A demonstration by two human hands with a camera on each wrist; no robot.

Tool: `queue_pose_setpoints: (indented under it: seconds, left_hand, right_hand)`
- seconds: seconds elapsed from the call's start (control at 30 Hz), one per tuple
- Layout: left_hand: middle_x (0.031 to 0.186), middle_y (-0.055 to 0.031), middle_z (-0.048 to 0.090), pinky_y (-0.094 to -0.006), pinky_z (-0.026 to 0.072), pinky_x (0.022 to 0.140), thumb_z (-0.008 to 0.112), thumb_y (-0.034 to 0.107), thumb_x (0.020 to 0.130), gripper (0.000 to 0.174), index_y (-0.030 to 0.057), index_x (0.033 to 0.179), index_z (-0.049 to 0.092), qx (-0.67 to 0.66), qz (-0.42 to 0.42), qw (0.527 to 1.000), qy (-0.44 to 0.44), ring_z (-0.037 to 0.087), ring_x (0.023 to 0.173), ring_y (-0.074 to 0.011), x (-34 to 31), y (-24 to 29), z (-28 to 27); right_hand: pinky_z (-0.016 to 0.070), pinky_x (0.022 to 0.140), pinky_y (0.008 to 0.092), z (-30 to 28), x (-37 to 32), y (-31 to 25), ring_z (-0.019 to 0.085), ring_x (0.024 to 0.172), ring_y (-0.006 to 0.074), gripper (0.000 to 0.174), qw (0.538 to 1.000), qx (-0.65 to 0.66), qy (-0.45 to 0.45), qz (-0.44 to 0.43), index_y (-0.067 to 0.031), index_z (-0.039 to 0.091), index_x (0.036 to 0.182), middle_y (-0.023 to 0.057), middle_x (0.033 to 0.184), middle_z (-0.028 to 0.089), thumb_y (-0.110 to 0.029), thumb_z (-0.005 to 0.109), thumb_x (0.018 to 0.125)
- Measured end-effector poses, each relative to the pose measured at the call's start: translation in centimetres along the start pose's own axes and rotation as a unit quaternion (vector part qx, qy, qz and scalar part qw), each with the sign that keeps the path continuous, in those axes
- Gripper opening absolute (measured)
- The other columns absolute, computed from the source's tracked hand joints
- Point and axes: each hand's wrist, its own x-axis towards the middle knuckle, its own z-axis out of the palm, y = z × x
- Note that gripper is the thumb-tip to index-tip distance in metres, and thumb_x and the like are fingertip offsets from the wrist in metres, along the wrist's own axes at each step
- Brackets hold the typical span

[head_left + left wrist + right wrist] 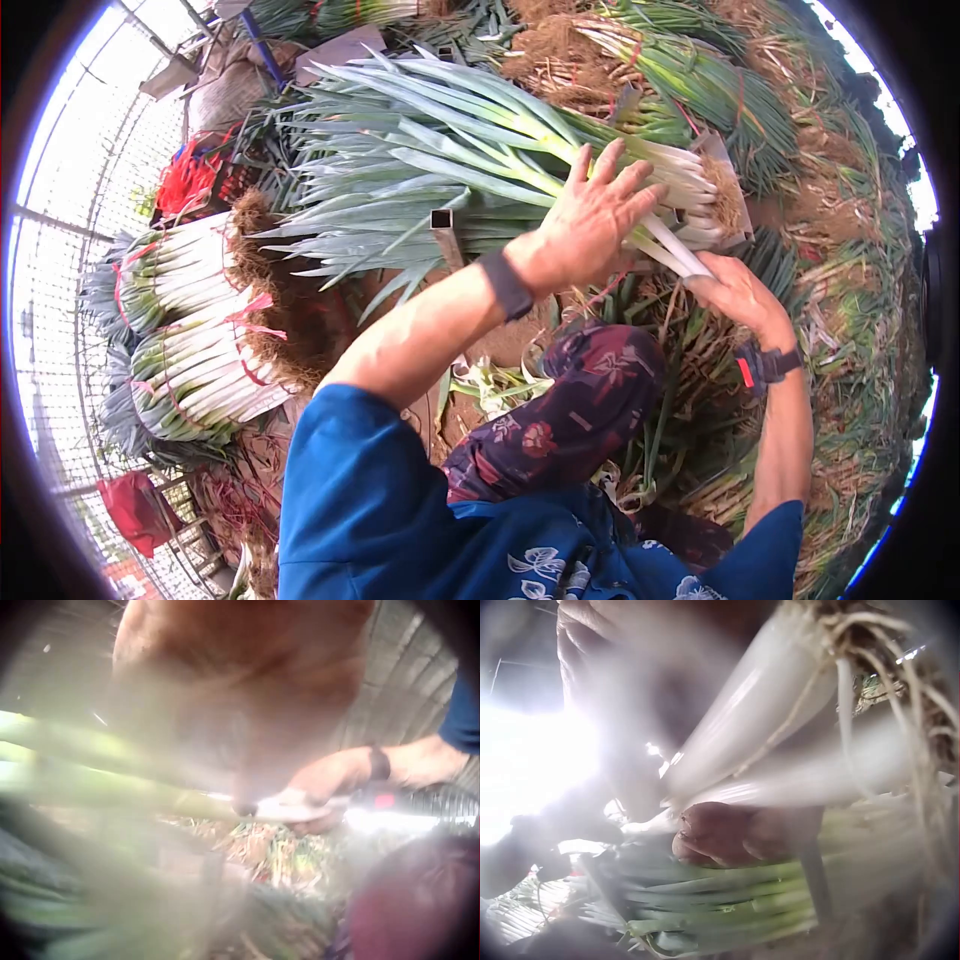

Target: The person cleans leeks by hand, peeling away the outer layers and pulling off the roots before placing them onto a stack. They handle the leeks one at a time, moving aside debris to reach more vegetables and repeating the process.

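Note:
In the head view, my left hand (600, 215) rests over the leeks (520, 145), its fingers spread and fairly straight across the stalks. My right hand (740, 295) grips a few leeks by their white lower ends, near the roots. In the right wrist view, white shafts (757, 690) with stringy roots (877, 637) pass by the right fingertips (712, 832). A large pile of leeks (340, 170) lies beneath, green leaves to the left, roots to the right. The left wrist view is blurred; the left palm (247, 697) hangs over pale stalks (112, 780).
A metal square post (443, 225) stands at the pile's near side. Tied leek bundles (190, 350) are stacked on the left, below red ties (190, 180). More green bundles (700, 80) lie at the back right. Loose stalks and leaves (840, 350) cover the right side.

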Motion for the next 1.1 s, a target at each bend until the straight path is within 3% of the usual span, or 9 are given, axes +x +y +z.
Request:
queue_pose_setpoints:
  seconds: [0.07, 0.23, 0.33, 0.37, 0.43, 0.5, 0.93, 1.0, 1.1]
  left_hand:
    - [0.131, -0.0135, 0.047, -0.0612, 0.0184, 0.113, 0.071, 0.012, 0.064, 0.073, 0.0124, 0.133, 0.048, 0.055, 0.021, 0.996, -0.062, 0.030, 0.137, -0.0399, 0.9, -1.8, 1.1]
    - [0.108, -0.0103, 0.058, -0.0435, 0.0405, 0.096, 0.070, 0.024, 0.077, 0.042, 0.0092, 0.113, 0.055, 0.099, 0.076, 0.981, -0.147, 0.054, 0.107, -0.0297, 2.2, -3.3, 2.0]
    - [0.100, -0.0132, 0.059, -0.0432, 0.0455, 0.086, 0.071, 0.019, 0.077, 0.035, 0.0050, 0.105, 0.056, 0.074, 0.164, 0.984, -0.017, 0.058, 0.098, -0.0307, 3.1, -6.4, 4.1]
    - [0.102, -0.0110, 0.062, -0.0406, 0.0452, 0.085, 0.063, 0.023, 0.084, 0.035, 0.0063, 0.113, 0.053, 0.089, 0.142, 0.981, -0.098, 0.061, 0.096, -0.0277, 4.6, -6.7, 2.9]
    - [0.088, -0.0138, 0.060, -0.0440, 0.0501, 0.072, 0.072, 0.017, 0.079, 0.042, 0.0050, 0.112, 0.049, 0.106, 0.170, 0.980, -0.011, 0.061, 0.082, -0.0334, 7.1, -8.2, 2.3]
    - [0.091, -0.0176, 0.063, -0.0467, 0.0501, 0.075, 0.066, 0.023, 0.088, 0.037, 0.0043, 0.114, 0.048, 0.116, 0.058, 0.983, -0.129, 0.063, 0.085, -0.0354, 10.3, -9.1, 1.2]
    - [0.126, -0.0239, 0.056, -0.0419, 0.0442, 0.098, 0.053, 0.048, 0.093, 0.074, 0.0015, 0.146, 0.030, 0.113, -0.108, 0.935, -0.319, 0.056, 0.115, -0.0361, 21.4, -14.1, 17.0]
    - [0.134, -0.0267, 0.051, -0.0461, 0.0364, 0.107, 0.051, 0.056, 0.091, 0.076, 0.0014, 0.143, 0.036, 0.036, -0.194, 0.893, -0.405, 0.049, 0.126, -0.0379, 21.5, -12.3, 19.5]
    - [0.131, -0.0293, 0.051, -0.0472, 0.0367, 0.106, 0.043, 0.062, 0.090, 0.079, 0.0001, 0.139, 0.040, 0.089, -0.217, 0.909, -0.345, 0.050, 0.124, -0.0406, 19.9, -15.2, 27.2]
  right_hand:
    - [0.0392, 0.053, 0.0276, -0.5, -0.1, -0.5, 0.048, 0.055, 0.0106, 0.029, 1.000, 0.009, -0.011, 0.012, -0.0029, 0.059, 0.092, 0.0006, 0.065, 0.052, -0.031, 0.054, 0.088]
    - [0.0459, 0.060, 0.0314, -0.9, -0.2, 0.1, 0.058, 0.063, 0.0155, 0.031, 0.999, -0.045, 0.012, -0.002, -0.0002, 0.059, 0.097, 0.0062, 0.072, 0.059, -0.029, 0.053, 0.089]
    - [0.0476, 0.079, 0.0360, 0.0, -1.5, 4.7, 0.063, 0.087, 0.0229, 0.032, 0.931, -0.088, 0.319, -0.155, -0.0005, 0.061, 0.107, 0.0126, 0.091, 0.066, -0.027, 0.060, 0.089]
    - [0.0467, 0.086, 0.0349, -0.2, -2.6, 4.5, 0.063, 0.097, 0.0231, 0.033, 0.897, -0.029, 0.406, -0.172, -0.0007, 0.060, 0.111, 0.0140, 0.100, 0.066, -0.025, 0.061, 0.089]
    - [0.0443, 0.091, 0.0289, 0.4, -5.2, 6.0, 0.060, 0.102, 0.0169, 0.032, 0.840, 0.107, 0.521, -0.110, -0.0018, 0.060, 0.114, 0.0073, 0.107, 0.065, -0.025, 0.060, 0.093]
    - [0.0444, 0.090, 0.0276, 1.7, -8.1, 8.2, 0.060, 0.100, 0.0147, 0.030, 0.821, 0.160, 0.547, -0.038, -0.0036, 0.061, 0.114, 0.0060, 0.105, 0.065, -0.026, 0.058, 0.095]
    - [0.0468, 0.063, 0.0266, 29.5, -19.9, 24.5, 0.058, 0.069, 0.0118, 0.019, 0.752, 0.437, 0.387, 0.305, 0.0008, 0.062, 0.101, 0.0041, 0.079, 0.062, -0.013, 0.055, 0.091]
    - [0.0474, 0.063, 0.0271, 29.8, -19.5, 22.0, 0.058, 0.069, 0.0124, 0.020, 0.719, 0.487, 0.376, 0.325, 0.0011, 0.062, 0.102, 0.0049, 0.079, 0.062, -0.014, 0.055, 0.092]
    - [0.0488, 0.066, 0.0283, 30.7, -18.4, 20.4, 0.059, 0.069, 0.0144, 0.023, 0.686, 0.553, 0.329, 0.341, 0.0025, 0.061, 0.104, 0.0067, 0.080, 0.063, -0.017, 0.054, 0.093]
